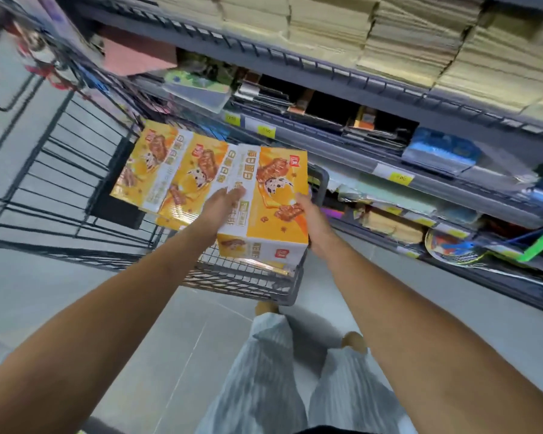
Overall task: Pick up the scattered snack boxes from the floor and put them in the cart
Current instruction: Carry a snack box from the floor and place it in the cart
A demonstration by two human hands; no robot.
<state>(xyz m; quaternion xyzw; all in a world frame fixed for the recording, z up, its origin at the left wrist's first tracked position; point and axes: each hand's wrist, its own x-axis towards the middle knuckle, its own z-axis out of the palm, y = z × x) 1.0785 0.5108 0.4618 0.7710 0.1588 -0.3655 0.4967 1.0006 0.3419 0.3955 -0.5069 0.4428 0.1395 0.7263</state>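
I hold an orange and white snack box [273, 202] between both hands, over the near end of the dark wire cart [248, 277]. My left hand [223, 205] presses flat on the box's left side. My right hand [311, 214] grips its right edge. Two more of the same snack boxes [157, 167] lean side by side in the cart, touching the held box on its left. The cart's bottom is partly hidden by the boxes.
Store shelving [389, 120] with stationery and stacked paper runs along the right, close to the cart. A second black wire cart or basket [60, 170] stands to the left. Grey tiled floor [170, 339] lies below, with my legs in striped trousers [279, 371].
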